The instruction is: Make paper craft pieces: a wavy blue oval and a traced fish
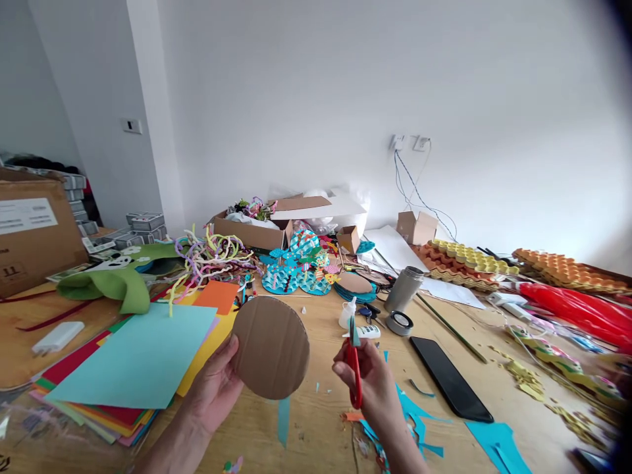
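My left hand (222, 378) grips a round cardboard disc (271, 349) at its left edge, thumb over the brown face. A narrow strip of blue paper (283, 421) shows below the disc; whether it is attached I cannot tell. To the right, my right hand (368, 375) holds red-handled scissors (354, 368), blades pointing up and looking closed, apart from the disc. Just behind the scissors stand a small white squeeze bottle (347, 312) and a white glue bottle (368, 332) lying on its side. Blue paper scraps (415, 421) lie under and beside my right wrist.
Coloured paper sheets (143, 355) are stacked on the left. A black phone (450, 378), a steel flask (405, 288) and its lid (399, 322) stand or lie to the right. Behind are pipe cleaners (212, 253), blue decorated crafts (299, 266), an open cardboard box (254, 234) and egg trays (464, 260).
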The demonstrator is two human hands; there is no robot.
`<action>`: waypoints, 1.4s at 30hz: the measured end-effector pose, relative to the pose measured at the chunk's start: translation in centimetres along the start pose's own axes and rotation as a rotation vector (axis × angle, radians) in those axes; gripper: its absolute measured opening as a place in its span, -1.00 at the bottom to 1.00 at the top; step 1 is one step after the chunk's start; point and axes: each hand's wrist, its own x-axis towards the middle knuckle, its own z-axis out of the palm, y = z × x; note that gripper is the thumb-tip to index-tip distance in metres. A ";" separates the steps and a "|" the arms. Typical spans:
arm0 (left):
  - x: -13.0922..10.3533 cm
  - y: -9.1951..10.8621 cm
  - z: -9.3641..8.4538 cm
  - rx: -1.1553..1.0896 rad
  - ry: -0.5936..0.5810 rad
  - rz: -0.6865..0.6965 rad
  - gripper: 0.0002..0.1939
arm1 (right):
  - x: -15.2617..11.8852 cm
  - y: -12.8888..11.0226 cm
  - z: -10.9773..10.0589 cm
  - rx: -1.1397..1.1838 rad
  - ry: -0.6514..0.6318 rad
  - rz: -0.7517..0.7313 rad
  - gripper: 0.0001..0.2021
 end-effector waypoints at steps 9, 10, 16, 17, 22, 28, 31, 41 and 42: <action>0.2 -0.5 -0.1 0.020 0.004 0.048 -0.68 | -2.4 0.8 3.5 -0.051 0.130 -0.310 -0.74; 0.2 -0.5 -0.1 0.020 -0.002 0.056 -0.68 | -2.4 1.0 3.6 -0.057 0.142 -0.322 -0.75; 0.1 -0.8 -0.3 0.067 -0.075 0.072 -0.70 | -2.3 0.9 3.9 0.006 0.184 -0.352 -0.80; 0.1 -0.8 -0.3 0.090 -0.076 0.084 -0.71 | -2.4 0.8 4.0 0.013 0.196 -0.371 -0.80; 0.2 -0.5 -0.3 0.332 -0.126 0.213 -0.71 | -2.6 0.3 3.9 -0.039 0.235 -0.557 -0.80; 0.8 -0.9 -1.1 0.606 -0.120 0.358 -0.57 | -3.3 -1.4 3.4 -0.336 0.171 -0.840 -0.73; 1.2 -1.2 -1.5 0.690 -0.057 0.507 -0.48 | -3.6 -1.5 3.0 -0.517 0.157 -0.928 -0.78; -3.8 -1.9 -0.8 1.419 -0.137 1.705 -0.44 | -4.2 -0.6 2.7 -0.780 0.013 -1.117 -0.77; -4.2 -2.2 -0.7 1.469 -0.171 1.703 -0.47 | -4.3 -0.9 2.8 -0.786 -0.009 -1.114 -0.78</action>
